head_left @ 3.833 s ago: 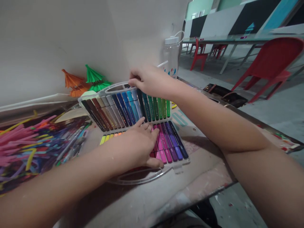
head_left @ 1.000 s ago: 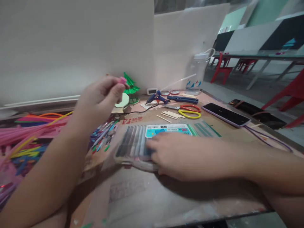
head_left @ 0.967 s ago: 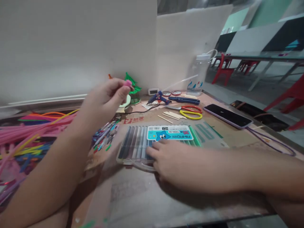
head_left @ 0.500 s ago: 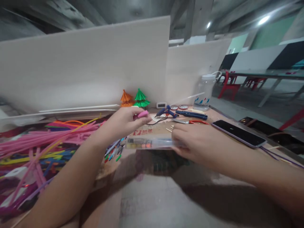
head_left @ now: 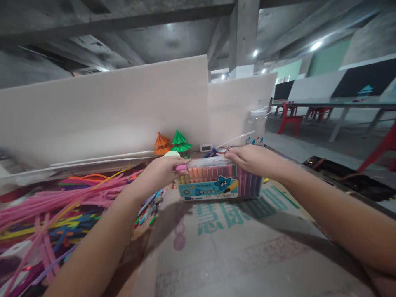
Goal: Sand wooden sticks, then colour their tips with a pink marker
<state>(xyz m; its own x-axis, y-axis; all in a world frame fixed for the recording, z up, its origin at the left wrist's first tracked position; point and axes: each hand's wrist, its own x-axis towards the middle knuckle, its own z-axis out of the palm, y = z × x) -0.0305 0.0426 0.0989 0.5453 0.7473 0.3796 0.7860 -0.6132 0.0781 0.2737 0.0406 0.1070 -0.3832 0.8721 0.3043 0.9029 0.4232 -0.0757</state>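
A clear case of coloured markers [head_left: 210, 185] with a blue star label stands upright on the printed sheet [head_left: 235, 251]. My left hand [head_left: 165, 169] is at the case's upper left corner, its fingers closed around a small pink piece [head_left: 181, 168]. At the top right edge of the case is my right hand [head_left: 247, 161], its fingers pinching the rim. Behind the case, an orange paper tree [head_left: 162, 144] and a green paper tree [head_left: 181, 142] stand against the white board.
Pink, yellow and blue strips [head_left: 71, 198] heap up at the left, beside loose pens [head_left: 150, 208]. A water bottle [head_left: 257, 126] and a small white display [head_left: 206, 147] stand at the back. A black item [head_left: 346, 177] lies at the right.
The marker case has gone from lying nearly flat and blurred to upright, facing me. My right hand has moved to its top edge, and my left hand has come to its left corner. The view has tilted up.
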